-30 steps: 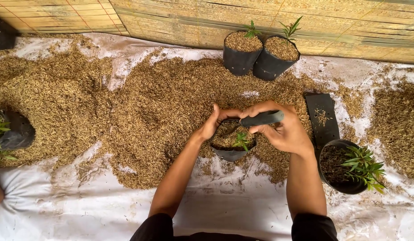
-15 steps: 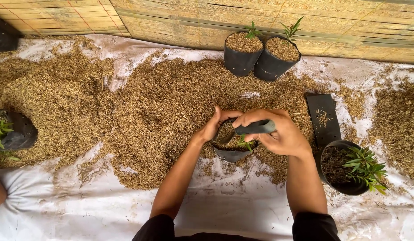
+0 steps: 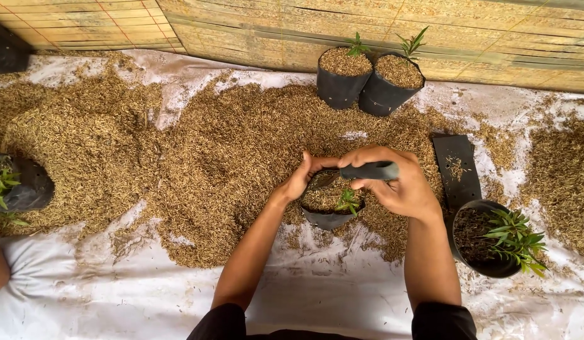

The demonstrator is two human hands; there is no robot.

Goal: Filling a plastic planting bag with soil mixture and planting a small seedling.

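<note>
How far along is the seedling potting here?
Done: two husk-filled black grow bags with seedlings stand by the bamboo wall. In hand: left hand and right hand fold the rim of a black bag holding a small green seedling. Left: a flat empty black bag lies beside a dark-soil potted plant.

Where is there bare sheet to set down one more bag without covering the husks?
Bare white sheet lies near the person, left of the left hand's arm, below the husk heap. A smaller patch sits between the arms. Crowded: around the bag under the right hand, and right, by the flat bag and potted plant.
</note>
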